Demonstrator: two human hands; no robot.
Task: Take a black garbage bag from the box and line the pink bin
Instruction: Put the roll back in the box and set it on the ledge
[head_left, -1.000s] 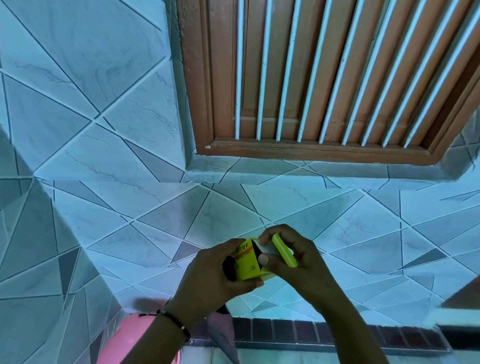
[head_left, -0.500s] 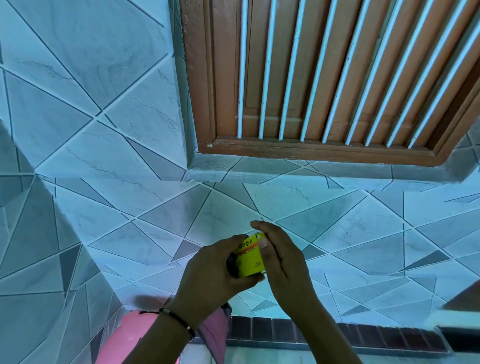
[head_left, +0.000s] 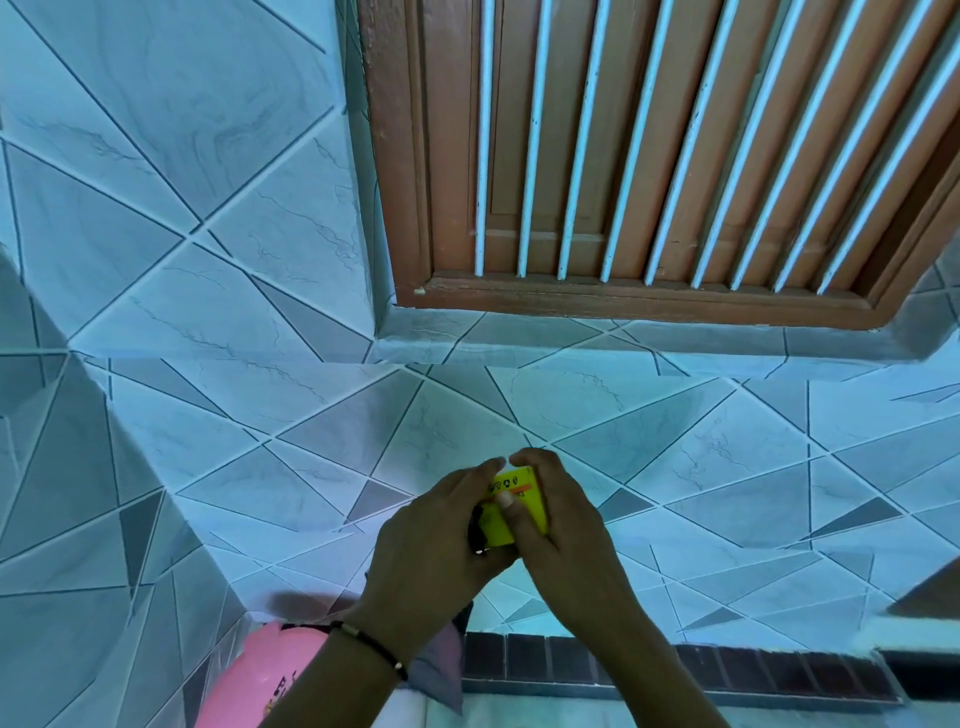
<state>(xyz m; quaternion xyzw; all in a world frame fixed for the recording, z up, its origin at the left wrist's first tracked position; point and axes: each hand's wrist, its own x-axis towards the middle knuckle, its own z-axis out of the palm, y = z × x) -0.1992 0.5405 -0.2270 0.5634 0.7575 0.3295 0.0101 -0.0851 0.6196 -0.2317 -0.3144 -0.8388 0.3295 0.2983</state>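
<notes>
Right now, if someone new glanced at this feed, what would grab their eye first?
The bright yellow box, low centre, clasped between the left hand and right hand against pale blue patterned wall tiles. Next, the brown wooden window frame with white bars, filling the upper right. Last, the pink bin at the bottom left, partly behind the left forearm.

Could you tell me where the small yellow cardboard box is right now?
The small yellow cardboard box sits low in the head view, clasped between both hands, before the tiled wall.
</notes>
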